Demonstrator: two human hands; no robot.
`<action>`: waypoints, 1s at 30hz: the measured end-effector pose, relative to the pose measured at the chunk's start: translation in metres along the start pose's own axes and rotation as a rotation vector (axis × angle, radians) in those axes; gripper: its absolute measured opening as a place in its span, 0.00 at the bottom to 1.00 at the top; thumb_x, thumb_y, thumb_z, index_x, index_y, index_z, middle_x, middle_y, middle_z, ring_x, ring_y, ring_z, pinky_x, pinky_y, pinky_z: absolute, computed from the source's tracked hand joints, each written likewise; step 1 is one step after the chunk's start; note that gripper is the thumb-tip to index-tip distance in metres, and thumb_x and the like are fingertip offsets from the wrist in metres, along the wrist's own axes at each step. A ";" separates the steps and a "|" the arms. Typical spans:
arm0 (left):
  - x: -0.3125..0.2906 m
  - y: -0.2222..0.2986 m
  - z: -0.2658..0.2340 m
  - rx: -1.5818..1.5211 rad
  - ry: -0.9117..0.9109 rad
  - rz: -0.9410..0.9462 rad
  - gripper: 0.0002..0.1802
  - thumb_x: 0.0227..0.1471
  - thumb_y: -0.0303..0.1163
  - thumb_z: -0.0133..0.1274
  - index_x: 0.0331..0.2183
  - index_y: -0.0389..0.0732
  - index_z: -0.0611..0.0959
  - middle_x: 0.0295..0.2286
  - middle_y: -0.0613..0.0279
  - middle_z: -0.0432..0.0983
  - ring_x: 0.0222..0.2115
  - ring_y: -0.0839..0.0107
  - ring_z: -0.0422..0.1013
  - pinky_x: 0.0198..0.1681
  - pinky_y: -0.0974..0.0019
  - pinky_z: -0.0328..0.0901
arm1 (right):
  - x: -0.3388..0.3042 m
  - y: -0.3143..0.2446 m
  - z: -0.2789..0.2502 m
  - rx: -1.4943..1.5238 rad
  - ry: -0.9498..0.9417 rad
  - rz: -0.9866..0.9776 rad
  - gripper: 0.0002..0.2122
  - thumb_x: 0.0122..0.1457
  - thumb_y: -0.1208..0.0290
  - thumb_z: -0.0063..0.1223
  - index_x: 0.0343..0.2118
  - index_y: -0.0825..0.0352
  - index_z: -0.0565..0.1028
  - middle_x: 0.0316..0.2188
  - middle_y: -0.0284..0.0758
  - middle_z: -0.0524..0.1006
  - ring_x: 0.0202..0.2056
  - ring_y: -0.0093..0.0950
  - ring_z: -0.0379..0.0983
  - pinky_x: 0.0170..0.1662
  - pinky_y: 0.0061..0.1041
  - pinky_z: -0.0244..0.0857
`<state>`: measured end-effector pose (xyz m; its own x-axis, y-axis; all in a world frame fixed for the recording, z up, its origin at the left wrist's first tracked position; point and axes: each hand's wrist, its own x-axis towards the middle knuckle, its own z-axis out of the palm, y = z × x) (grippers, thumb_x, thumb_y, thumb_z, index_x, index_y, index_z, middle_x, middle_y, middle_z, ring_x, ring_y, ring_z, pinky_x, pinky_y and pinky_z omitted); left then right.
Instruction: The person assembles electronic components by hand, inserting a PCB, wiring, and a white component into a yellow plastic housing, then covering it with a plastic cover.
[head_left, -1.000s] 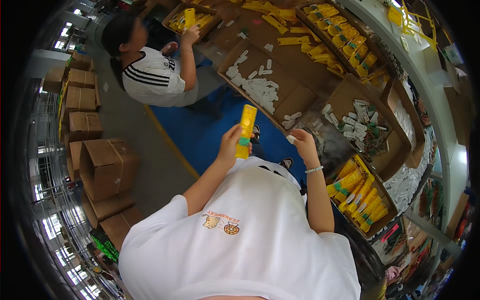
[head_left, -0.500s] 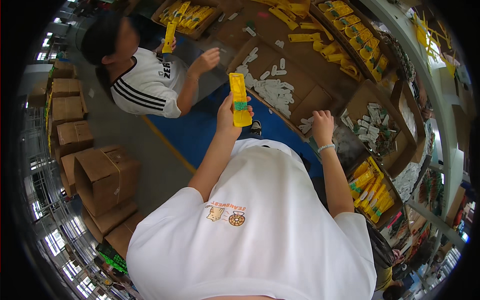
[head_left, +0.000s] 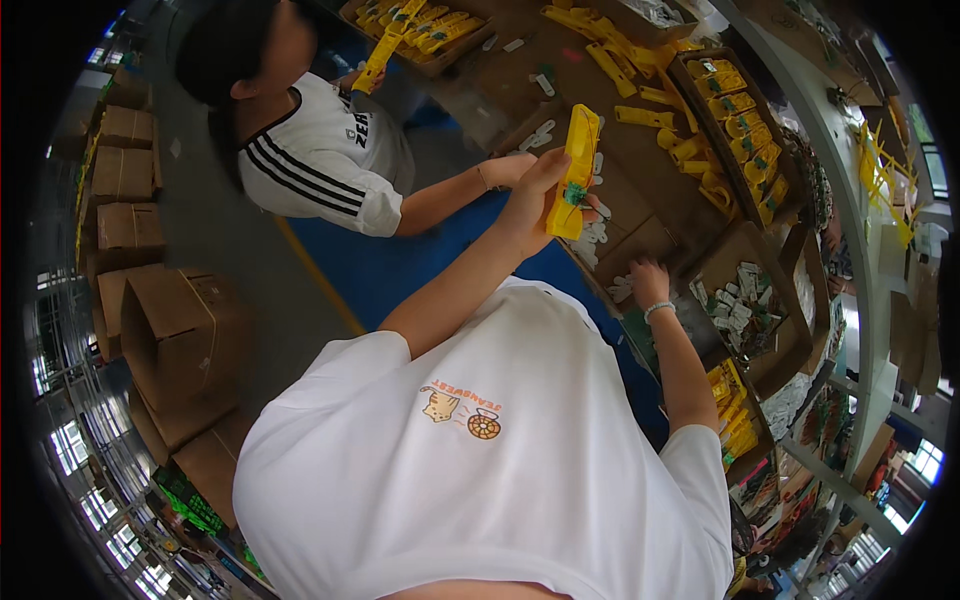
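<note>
My left hand point(head_left: 535, 195) is closed around a long yellow plastic housing point(head_left: 583, 140), held tilted above the carton's edge. A small green circuit board point(head_left: 574, 194) with dark wires sits in the housing's lower half. Lower and to the right, my right hand point(head_left: 650, 284) reaches down into the near corner of the carton, its fingers bent beside small white plastic pieces point(head_left: 619, 289). Its fingertips are hidden, so whether it grips a piece does not show. More white pieces point(head_left: 541, 135) lie in the carton beyond my left hand.
At the left a co-worker point(head_left: 325, 160) holds a yellow housing point(head_left: 385, 50) and reaches toward the carton. Boxes of yellow housings point(head_left: 735, 105) and of white pieces with green boards point(head_left: 745, 305) stand at the right. Brown cartons point(head_left: 185, 325) are stacked at far left.
My left hand has moved right with the yellow housing, which is now tilted. My right hand has lowered to the white pieces. The co-worker's free hand has reached toward the carton. The whole view has shifted.
</note>
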<state>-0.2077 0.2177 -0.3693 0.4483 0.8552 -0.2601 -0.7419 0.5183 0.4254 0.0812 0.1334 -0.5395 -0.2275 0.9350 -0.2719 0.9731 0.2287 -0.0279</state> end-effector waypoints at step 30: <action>-0.045 -0.098 0.190 0.539 -0.313 0.277 0.23 0.60 0.34 0.44 0.55 0.41 0.68 0.32 0.56 0.76 0.31 0.76 0.72 0.31 0.75 0.67 | -0.159 -0.046 -0.265 1.798 1.070 -0.105 0.12 0.53 0.85 0.50 0.42 0.78 0.70 0.33 0.47 0.78 0.32 0.37 0.78 0.37 0.34 0.76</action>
<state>-0.0598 0.1289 -0.2344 0.4609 0.8748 0.1491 -0.5346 0.1396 0.8335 0.0630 0.0461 -0.2402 0.4419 0.8433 0.3058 -0.2397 0.4395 -0.8656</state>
